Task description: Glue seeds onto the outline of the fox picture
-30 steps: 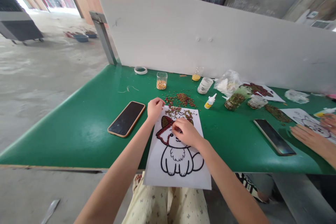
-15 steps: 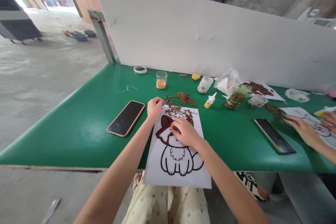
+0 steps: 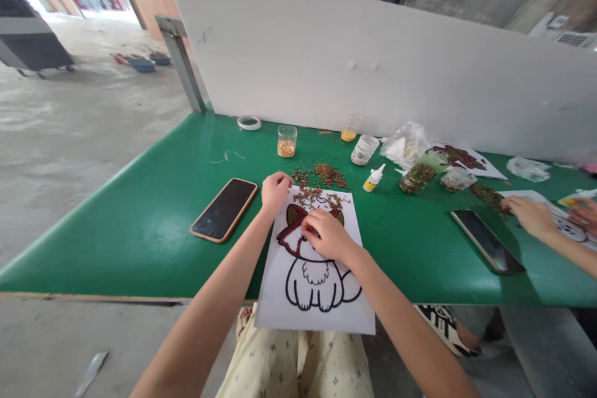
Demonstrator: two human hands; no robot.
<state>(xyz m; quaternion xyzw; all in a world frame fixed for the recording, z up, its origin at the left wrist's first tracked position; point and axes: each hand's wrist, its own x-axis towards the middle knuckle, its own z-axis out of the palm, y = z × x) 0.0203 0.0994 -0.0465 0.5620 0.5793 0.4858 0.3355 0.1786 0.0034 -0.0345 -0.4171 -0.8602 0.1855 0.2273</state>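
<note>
A paper sheet with a black outline of a fox-like animal lies partly over the table's front edge. Red and greenish seeds fill its ears and a band on the head. My right hand rests over the face, thumb and fingertips pinched together; anything between them is too small to make out. Beside the sheet's upper left corner is my left hand, fingers curled closed, their tips hidden. Loose seeds are heaped beyond the top of the paper, and more lie scattered on its upper edge.
On the green table are a phone, a cup of corn kernels, a glue bottle, a tipped jar and a seed jar. Right, another person's hand is near a second phone. A white panel stands behind.
My right hand has shifted very slightly left over the face; my left hand stays put. The other person's hand has drawn away from the second drawing towards the seed pile.
</note>
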